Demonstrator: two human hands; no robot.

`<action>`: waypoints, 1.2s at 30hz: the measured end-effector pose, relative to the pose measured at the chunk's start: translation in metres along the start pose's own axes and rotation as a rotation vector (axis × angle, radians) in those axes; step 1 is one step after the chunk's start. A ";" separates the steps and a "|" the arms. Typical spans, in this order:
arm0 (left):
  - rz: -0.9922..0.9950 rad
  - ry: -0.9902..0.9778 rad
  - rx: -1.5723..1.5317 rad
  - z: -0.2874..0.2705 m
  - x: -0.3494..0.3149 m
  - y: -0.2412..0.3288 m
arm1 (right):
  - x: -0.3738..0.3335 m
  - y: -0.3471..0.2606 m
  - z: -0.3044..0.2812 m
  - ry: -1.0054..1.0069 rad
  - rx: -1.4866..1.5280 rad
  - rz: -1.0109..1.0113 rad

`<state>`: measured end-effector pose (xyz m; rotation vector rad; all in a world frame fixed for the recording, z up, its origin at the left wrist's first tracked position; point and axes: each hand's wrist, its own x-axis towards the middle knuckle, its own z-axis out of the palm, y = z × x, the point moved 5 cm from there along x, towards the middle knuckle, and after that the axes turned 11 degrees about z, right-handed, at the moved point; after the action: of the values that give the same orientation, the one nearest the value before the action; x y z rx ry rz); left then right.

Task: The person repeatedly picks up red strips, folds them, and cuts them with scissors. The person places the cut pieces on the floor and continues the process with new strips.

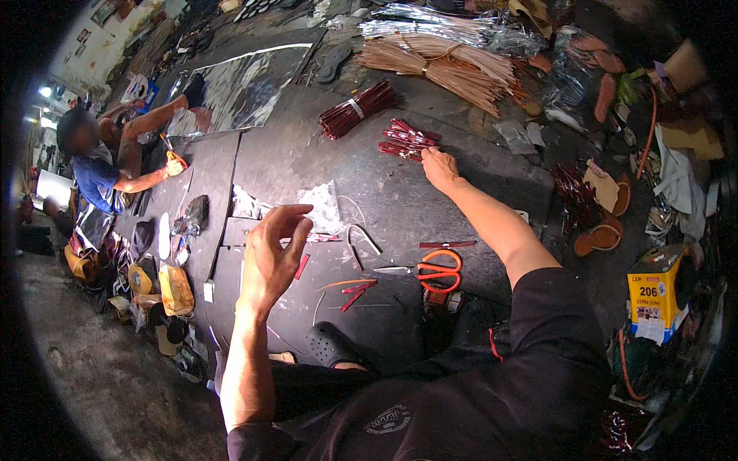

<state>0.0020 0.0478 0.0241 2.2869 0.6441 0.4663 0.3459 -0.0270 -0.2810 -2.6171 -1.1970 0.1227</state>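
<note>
My right hand (440, 170) reaches far forward, its fingers closed at the near right edge of a pile of shiny dark red strips (406, 140). How many strips the fingertips hold is hidden. My left hand (275, 257) hovers over the board, fingers bent, thumb apart from them and nothing visible in it. Beside it lies a short red strip (302, 266). A tied bundle of dark red strips (358, 109) rests left of the pile. Scissors with orange handles (440, 270) lie nearer to me, below a single red strip (447, 244).
Tan strips (438, 65) are bundled at the back. Sandals (600, 237), more red strips (570, 192) and a yellow box (653, 292) crowd the right. At far left another person (104, 165) holds orange-handled scissors (175, 156). A dark clog (330, 343) shows near my legs.
</note>
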 end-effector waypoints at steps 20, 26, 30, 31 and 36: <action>-0.412 0.146 -0.779 0.041 -0.015 -0.031 | -0.132 -0.176 -0.214 -0.036 0.711 -0.768; -0.213 0.344 -0.625 -0.011 -0.010 -0.024 | -0.130 -0.161 -0.118 -0.275 0.620 -0.565; -0.249 0.244 -0.713 -0.018 -0.017 -0.023 | -0.147 -0.140 -0.003 -0.565 0.247 -0.692; -0.214 0.201 -0.760 -0.016 -0.016 -0.026 | -0.151 -0.135 0.018 -0.580 0.220 -0.699; -0.242 0.184 -0.821 -0.016 -0.015 -0.029 | -0.156 -0.154 0.035 -0.334 0.121 -0.981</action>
<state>-0.0273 0.0663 0.0120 1.3867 0.6511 0.6750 0.1247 -0.0410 -0.2786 -1.6776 -2.3325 0.4181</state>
